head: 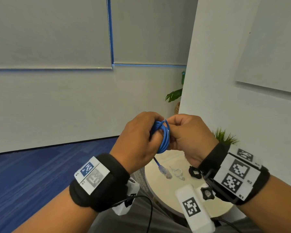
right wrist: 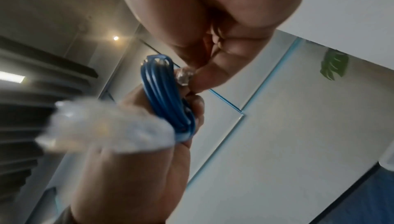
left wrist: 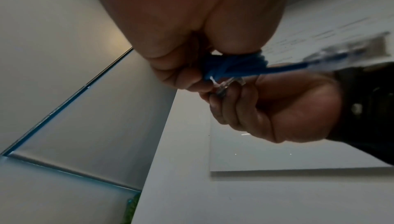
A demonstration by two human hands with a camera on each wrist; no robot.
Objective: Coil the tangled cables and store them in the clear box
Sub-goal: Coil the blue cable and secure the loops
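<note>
I hold a blue network cable (head: 164, 138), wound into a small coil, up in front of me above the table. My left hand (head: 144, 133) grips the coil, fingers curled round its strands. My right hand (head: 178, 130) pinches one clear plug (right wrist: 184, 76) against the top of the coil (right wrist: 168, 99). The cable's other end hangs below the coil with its clear plug (head: 165, 173) dangling. In the left wrist view the blue coil (left wrist: 234, 66) sits between both hands. No clear box is in view.
Below the hands is a round white table (head: 166, 195). On it lie a small white cable (head: 176, 173) and a coiled black cable (head: 194, 172). A green plant (head: 225, 137) stands behind my right wrist by a white wall. Blue carpet (head: 40, 174) lies to the left.
</note>
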